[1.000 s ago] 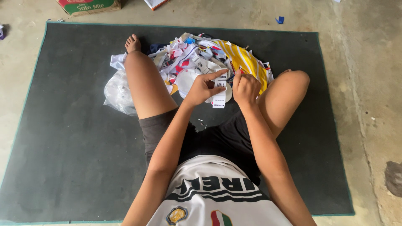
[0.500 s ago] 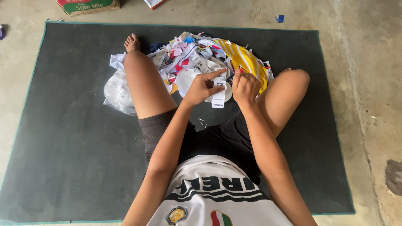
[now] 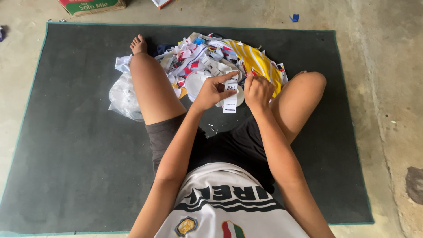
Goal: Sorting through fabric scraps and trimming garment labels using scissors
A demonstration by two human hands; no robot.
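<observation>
The left hand (image 3: 212, 91) had its grip closed on a small white tag (image 3: 230, 96), thumb and forefinger pinching its upper part while the strip hung down below the fingers. Just to the right of that grip, the right hand (image 3: 257, 90) was clenched, its fingertips touching the tag's top edge. Beyond both hands lay a heap of fabric scraps (image 3: 207, 61), white, red and yellow-striped, on a dark mat (image 3: 75, 145). A clear plastic bag (image 3: 123, 97) lay well left of the grip.

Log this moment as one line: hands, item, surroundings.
left hand: pinching white tag strip | right hand: closed beside strip, grip unclear | pile of fabric scraps: ahead on dark mat
</observation>
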